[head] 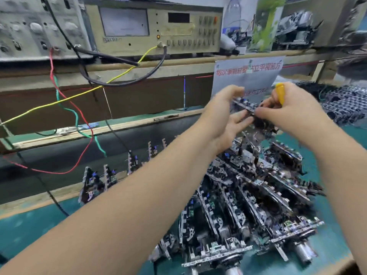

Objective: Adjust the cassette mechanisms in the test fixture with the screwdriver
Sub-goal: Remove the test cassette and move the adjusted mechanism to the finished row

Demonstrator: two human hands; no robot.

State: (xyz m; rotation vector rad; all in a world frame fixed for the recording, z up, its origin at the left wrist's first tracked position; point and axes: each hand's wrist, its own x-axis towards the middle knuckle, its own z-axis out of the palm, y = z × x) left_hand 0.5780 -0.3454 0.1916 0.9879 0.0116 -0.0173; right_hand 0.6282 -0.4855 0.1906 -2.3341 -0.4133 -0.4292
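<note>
At the far left, a grey instrument (35, 28) sat on the shelf, with red, green and yellow wires (75, 112) trailing down from it. Beside it stood a beige test unit (153, 28) with a black cable (127, 80) looping below its front. Further right, a water bottle (233, 14) stood on the same shelf, and a printed paper notice (246, 76) hung from the shelf edge.

A row of cassette mechanisms (111, 175) stood upright along the bench's rear edge, and a large heap of them (248, 205) lay on the green mat (29, 225) under the forearms. The left hand (224, 116) was raised above the heap, thumb up and fingers spread loosely against one lifted mechanism (250, 112), supporting it from the left. The right hand (288, 110) met it from the other side, fingers curled round the yellow-handled screwdriver (280, 94) while its fingertips pinched the mechanism's edge. More mechanisms (345, 104) were stacked at the far right.
</note>
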